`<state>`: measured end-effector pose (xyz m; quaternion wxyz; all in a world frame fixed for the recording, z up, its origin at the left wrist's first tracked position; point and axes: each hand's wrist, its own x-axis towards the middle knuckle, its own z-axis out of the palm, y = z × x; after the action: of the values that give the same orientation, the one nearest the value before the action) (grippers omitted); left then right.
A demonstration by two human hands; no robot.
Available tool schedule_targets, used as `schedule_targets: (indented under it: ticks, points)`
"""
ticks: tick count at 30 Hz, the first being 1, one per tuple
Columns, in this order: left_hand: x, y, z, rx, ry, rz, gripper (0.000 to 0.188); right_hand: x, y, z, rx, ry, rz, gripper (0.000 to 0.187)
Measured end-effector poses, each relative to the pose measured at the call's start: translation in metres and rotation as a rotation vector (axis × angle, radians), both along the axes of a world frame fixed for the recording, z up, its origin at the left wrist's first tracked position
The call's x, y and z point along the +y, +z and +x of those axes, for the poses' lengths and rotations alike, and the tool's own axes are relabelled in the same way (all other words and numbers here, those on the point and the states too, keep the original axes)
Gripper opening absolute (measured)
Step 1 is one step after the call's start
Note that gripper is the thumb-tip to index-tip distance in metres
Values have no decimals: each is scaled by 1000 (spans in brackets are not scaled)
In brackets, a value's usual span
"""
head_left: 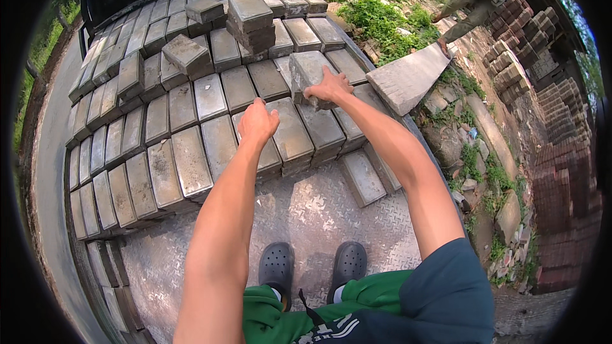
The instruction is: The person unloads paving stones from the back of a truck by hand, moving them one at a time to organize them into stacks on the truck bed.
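My right hand [328,86] grips a grey concrete paving block [307,69] that sits above the top layer of the stack. Its thumb presses the near edge and its fingers reach over the right side. To the left, my left hand [258,122] is closed with fingers curled, over the paving blocks [239,89] laid in rows; no block shows in it, and its finger undersides are hidden. Two loose blocks [363,177] lie on the metal bed at the right end of the stack.
Loose blocks [250,13] sit higher on the pile. I stand on the patterned metal truck bed [319,210]. A sloping plank [411,79] meets its right edge. Beyond, a person [468,0] carries several blocks near brick stacks [561,216]. A road [54,172] runs along the left.
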<state>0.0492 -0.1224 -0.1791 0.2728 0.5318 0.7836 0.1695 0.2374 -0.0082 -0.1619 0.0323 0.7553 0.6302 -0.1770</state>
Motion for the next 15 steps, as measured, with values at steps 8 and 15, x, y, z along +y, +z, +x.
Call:
schedule_targets:
  ticks: [8, 15]
  points:
    - [29, -2, 20, 67, -104, 46, 41, -134, 42, 95, 201, 39, -33, 114]
    - [11, -21, 112, -74, -615, -305, 50, -261, -14, 203, 436, -224, -185, 102]
